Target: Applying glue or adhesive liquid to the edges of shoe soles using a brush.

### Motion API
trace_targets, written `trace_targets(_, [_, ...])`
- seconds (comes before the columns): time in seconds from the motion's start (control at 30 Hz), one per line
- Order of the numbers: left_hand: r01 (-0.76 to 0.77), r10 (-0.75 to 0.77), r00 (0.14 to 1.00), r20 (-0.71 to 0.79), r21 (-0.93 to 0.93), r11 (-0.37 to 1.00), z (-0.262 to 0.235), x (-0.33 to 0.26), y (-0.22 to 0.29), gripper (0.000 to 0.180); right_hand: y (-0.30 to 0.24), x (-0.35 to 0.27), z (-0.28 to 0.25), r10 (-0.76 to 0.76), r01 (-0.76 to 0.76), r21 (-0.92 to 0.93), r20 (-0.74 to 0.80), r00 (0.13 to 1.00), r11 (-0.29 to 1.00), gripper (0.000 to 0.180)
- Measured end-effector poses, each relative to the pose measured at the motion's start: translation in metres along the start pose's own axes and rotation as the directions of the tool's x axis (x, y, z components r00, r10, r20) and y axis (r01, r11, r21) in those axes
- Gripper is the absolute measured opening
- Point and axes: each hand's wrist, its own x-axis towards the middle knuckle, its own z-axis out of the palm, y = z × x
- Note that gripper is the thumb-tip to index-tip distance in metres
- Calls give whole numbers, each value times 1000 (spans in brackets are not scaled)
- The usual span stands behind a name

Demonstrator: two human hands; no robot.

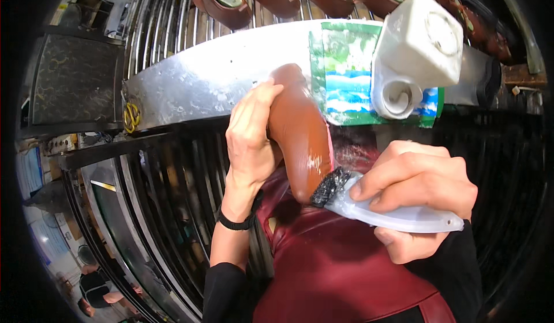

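My left hand (251, 132) is closed around the side of a brown leather shoe upper (300, 127), which looks stretched over a last. The upper is held tilted above my lap, one end over the metal bench edge and the rounded end toward me. A pinkish strip shows along its right edge. In my right hand (427, 187) is a brush (398, 216) with a pale translucent plastic handle. Its black bristles touch the upper's lower right edge near the rounded end. The sole side faces away and is hidden.
A white plastic bottle (418, 40) with a round cup-like opening stands on a green and blue printed sheet (349, 86) on the metal bench (196, 75). Yellow-handled scissors (131, 117) lie at its left end. Behind, several brown shoes (228, 2) rest on rollers. Another person (101, 288) appears lower left.
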Motion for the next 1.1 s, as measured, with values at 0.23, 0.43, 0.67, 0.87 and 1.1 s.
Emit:
trace_targets(0.23, [285, -240, 937, 255, -158, 945, -29, 51, -2, 61, 23, 42, -18, -162, 159, -80, -27, 986, 984, 29])
trace_targets(0.43, [398, -210, 907, 365, -582, 709, -12, 57, -55, 91, 90, -12, -27, 162, -195, -147, -210, 964, 970, 22])
trace_targets(0.67, [281, -439, 895, 85, -871, 404, -9, 24, -38, 91, 82, -88, -19, 318, -419, 103, -814, 486, 902, 20])
trace_targets(0.87, [406, -522, 822, 228, -877, 256, 13, -70, -24, 89, 113, -100, -12, 269, -581, -67, -840, 472, 811, 17])
trace_targets(1.1, [542, -517, 762, 389, -820, 182, 13, -94, -6, 69, 97, -89, -24, 745, -170, 729, -619, 247, 663, 27])
